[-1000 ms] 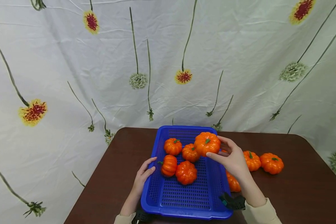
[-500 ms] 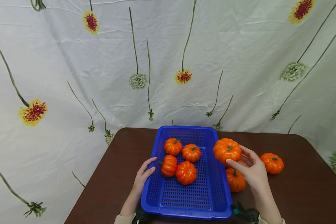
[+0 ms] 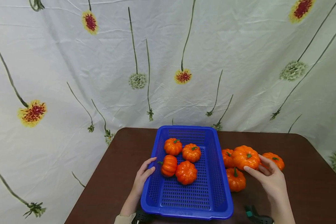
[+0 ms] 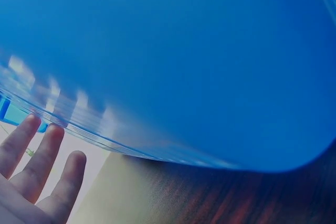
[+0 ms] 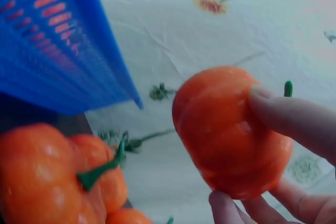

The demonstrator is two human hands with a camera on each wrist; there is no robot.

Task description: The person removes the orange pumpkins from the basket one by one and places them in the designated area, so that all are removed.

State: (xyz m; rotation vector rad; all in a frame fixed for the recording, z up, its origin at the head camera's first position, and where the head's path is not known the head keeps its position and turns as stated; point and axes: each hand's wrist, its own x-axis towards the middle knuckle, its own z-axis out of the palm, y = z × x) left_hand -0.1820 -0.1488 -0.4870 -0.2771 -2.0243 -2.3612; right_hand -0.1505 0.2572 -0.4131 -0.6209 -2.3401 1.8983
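Note:
My right hand (image 3: 271,177) holds a small orange pumpkin (image 3: 245,157) between thumb and fingers, to the right of the blue basket (image 3: 186,214). In the right wrist view this pumpkin (image 5: 226,135) is raised, its green stem (image 5: 288,88) showing past the thumb. It overlaps the loose pumpkins behind it in the head view. My left hand (image 3: 141,175) rests at the basket's left rim with fingers extended. The left wrist view shows straight fingers (image 4: 50,150) beside the basket's smooth outer wall (image 4: 173,66). Inside the basket sit several pumpkins, including one lying on its side (image 3: 169,165).
Close to the basket's right wall are two pumpkins, a front one (image 3: 235,180) and a back one (image 3: 227,158). Another pumpkin (image 3: 273,160) is farther right. Everything stands on a dark brown table (image 3: 305,186) before a flowered cloth (image 3: 114,62).
My right hand has carried the pumpkin from above the basket rightward and down, over the loose pumpkins beside it. The left hand and the basket have stayed in place.

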